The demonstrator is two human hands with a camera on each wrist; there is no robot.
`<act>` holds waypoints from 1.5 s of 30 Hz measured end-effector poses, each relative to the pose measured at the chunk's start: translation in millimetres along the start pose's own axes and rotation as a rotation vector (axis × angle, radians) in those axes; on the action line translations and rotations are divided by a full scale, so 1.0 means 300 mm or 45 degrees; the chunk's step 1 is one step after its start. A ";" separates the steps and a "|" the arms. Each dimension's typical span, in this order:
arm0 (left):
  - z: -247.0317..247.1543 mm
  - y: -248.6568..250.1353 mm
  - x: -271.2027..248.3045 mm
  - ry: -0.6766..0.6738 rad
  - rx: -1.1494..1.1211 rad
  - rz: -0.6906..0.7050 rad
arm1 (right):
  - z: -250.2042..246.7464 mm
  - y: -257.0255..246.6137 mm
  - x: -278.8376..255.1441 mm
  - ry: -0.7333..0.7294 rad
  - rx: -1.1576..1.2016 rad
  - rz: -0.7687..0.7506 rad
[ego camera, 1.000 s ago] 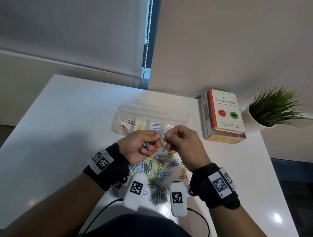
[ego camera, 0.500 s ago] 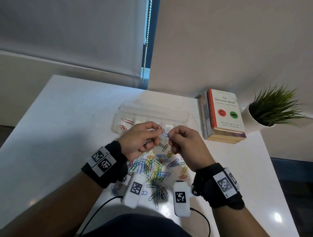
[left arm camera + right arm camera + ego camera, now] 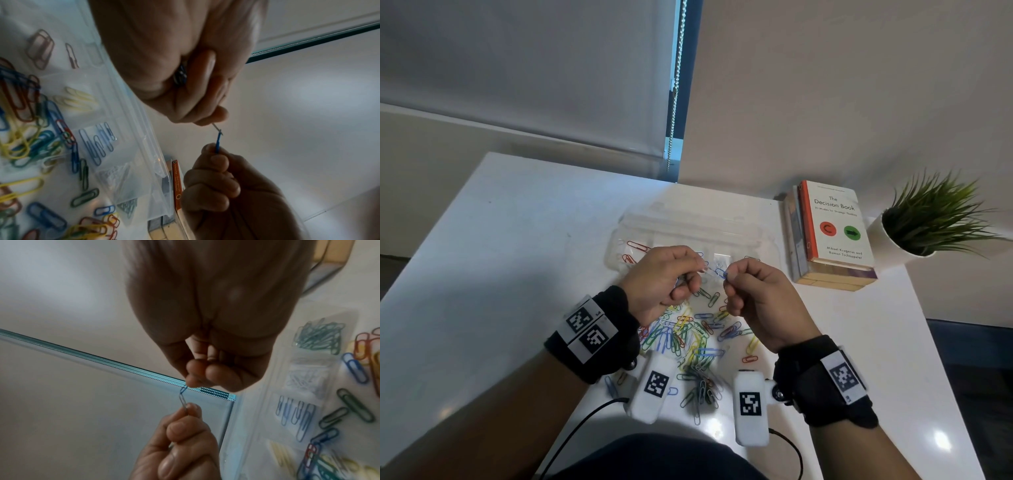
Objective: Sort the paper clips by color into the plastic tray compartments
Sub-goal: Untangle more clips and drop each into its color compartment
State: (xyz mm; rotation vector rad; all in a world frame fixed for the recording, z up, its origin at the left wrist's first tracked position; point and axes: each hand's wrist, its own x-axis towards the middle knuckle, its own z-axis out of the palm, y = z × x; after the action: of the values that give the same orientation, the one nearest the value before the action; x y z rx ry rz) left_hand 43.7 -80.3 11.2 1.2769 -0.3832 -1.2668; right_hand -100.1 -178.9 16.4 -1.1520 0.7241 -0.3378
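Two clips hooked together above the tray (image 3: 763, 240): left hand (image 3: 664, 281) pinches the silver clip (image 3: 183, 400), right hand (image 3: 756, 294) pinches the blue clip (image 3: 720, 273). Light, springy, slippery wire, so I'd grip the loop ends.

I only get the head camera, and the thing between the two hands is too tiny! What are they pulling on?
Observer: Two paper clips hooked together. The right hand pinches a blue clip and the left hand pinches a silvery clip.
Child: Is the left hand hiding anything?
Observer: Yes. The left wrist view shows spare clips tucked inside its curled fingers.
Child: Where do blue ones live in the tray?
Observer: In the tray, the sorted blue clips sit between the yellow clips and the white clips.
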 end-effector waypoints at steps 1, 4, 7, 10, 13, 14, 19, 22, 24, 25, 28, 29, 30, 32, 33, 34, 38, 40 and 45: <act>0.002 0.002 -0.002 -0.004 0.023 0.007 | 0.000 0.000 -0.001 0.007 0.009 -0.007; 0.004 0.009 -0.009 -0.055 0.091 0.011 | 0.006 0.002 0.001 0.027 0.012 -0.041; 0.008 0.017 -0.018 -0.130 0.180 0.034 | 0.026 0.003 0.001 0.053 0.006 -0.076; 0.011 0.020 -0.022 -0.143 0.197 0.050 | 0.040 0.005 0.001 0.065 0.046 -0.091; 0.012 0.023 -0.022 -0.119 0.176 0.042 | 0.039 0.003 0.002 0.060 0.042 -0.075; 0.012 0.023 -0.022 -0.113 0.171 0.040 | 0.036 0.002 0.002 0.058 0.034 -0.065; 0.008 0.025 -0.022 -0.048 0.201 0.053 | 0.028 -0.005 0.002 0.074 0.112 -0.006; 0.010 0.025 -0.020 -0.054 0.234 0.047 | 0.023 -0.008 0.000 0.055 0.148 -0.014; 0.014 0.025 -0.020 -0.068 0.237 0.046 | 0.022 -0.006 0.001 0.036 0.130 -0.022; 0.015 0.023 -0.020 -0.073 0.229 0.051 | 0.022 -0.005 0.002 0.028 0.112 -0.024; 0.017 0.020 -0.018 -0.063 0.216 0.077 | 0.020 -0.003 0.002 0.005 0.071 -0.032; 0.016 0.019 -0.018 -0.058 0.217 0.086 | 0.020 -0.003 0.001 -0.004 0.059 -0.036; 0.015 0.018 -0.017 -0.056 0.218 0.095 | 0.021 -0.004 -0.001 -0.011 0.041 -0.040; 0.016 0.017 -0.017 -0.058 0.217 0.109 | 0.022 -0.008 -0.003 -0.017 -0.017 -0.052; 0.017 0.016 -0.017 -0.064 0.216 0.114 | 0.024 -0.010 -0.003 -0.016 -0.053 -0.062; 0.017 0.016 -0.018 -0.071 0.214 0.116 | 0.025 -0.012 -0.004 -0.012 -0.087 -0.071; 0.018 0.017 -0.019 -0.104 0.226 0.111 | 0.033 -0.014 -0.011 0.008 -0.172 -0.093; 0.017 0.018 -0.019 -0.117 0.224 0.099 | 0.037 -0.014 -0.012 0.019 -0.192 -0.097; 0.019 0.022 -0.024 -0.153 0.178 0.060 | 0.041 -0.010 -0.012 0.068 -0.253 -0.159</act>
State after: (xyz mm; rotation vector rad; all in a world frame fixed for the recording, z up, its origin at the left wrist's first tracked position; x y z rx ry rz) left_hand 39.8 -78.5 21.6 1.3048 -0.5936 -1.2981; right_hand -94.0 -169.3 23.0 -1.3844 0.7459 -0.4097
